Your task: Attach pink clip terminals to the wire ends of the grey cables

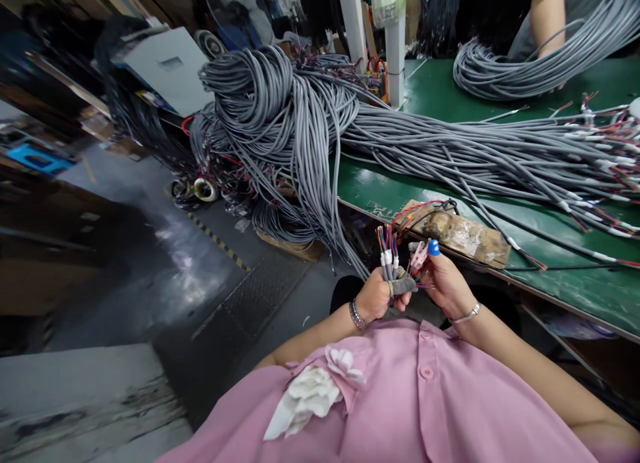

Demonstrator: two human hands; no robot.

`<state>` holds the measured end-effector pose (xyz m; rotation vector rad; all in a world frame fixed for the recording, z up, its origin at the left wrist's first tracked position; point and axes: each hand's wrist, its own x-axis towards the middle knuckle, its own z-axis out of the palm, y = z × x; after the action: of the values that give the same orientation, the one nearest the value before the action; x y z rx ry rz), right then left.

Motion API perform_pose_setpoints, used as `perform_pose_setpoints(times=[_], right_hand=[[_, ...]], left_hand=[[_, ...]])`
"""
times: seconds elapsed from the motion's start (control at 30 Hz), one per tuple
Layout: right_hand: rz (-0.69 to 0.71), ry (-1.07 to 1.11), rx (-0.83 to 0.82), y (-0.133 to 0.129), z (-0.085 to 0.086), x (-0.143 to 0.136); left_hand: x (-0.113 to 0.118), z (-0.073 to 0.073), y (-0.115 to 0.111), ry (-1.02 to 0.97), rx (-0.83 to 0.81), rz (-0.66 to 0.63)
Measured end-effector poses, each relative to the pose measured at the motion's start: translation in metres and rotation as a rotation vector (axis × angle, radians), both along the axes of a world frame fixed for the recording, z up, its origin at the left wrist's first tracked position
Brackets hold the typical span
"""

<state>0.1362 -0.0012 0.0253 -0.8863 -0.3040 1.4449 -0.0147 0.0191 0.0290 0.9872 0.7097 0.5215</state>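
Note:
My left hand (376, 296) is closed around a small bunch of grey cables. Their ends point up, with white bands (388, 256) and fanned-out coloured wires (385, 236) above. A grey covering (403, 286) wraps the thumb of that hand. Close beside it, my right hand (450, 286) has its thumb bent in, with a blue cap (433, 248) on the tip. Thin coloured wires (424, 280) run from the left hand into its fingers. A pale pink, dotted piece (419, 255) shows by the thumb; whether it is a finger wrap or a separate item, I cannot tell.
A worn, taped board (450, 233) with red and black leads lies at the green bench's (367, 186) front edge. Long grey cables (475, 146) spread behind it, and coils (260, 90) hang off the left. Across the bench, another person's arm (547, 20) reaches to a cable coil (530, 76).

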Motion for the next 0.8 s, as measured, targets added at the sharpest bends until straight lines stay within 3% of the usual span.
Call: perform_pose_setpoints(times=[0.57, 0.8], right_hand=[[0.142, 0.062, 0.048, -0.005, -0.003, 0.009], [0.036, -0.102, 0.062, -0.006, -0.005, 0.007]], left_hand=[[-0.013, 0.005, -0.005, -0.009, -0.033, -0.003], [-0.008, 0.012, -0.006, 0.006, 0.005, 0.088]])
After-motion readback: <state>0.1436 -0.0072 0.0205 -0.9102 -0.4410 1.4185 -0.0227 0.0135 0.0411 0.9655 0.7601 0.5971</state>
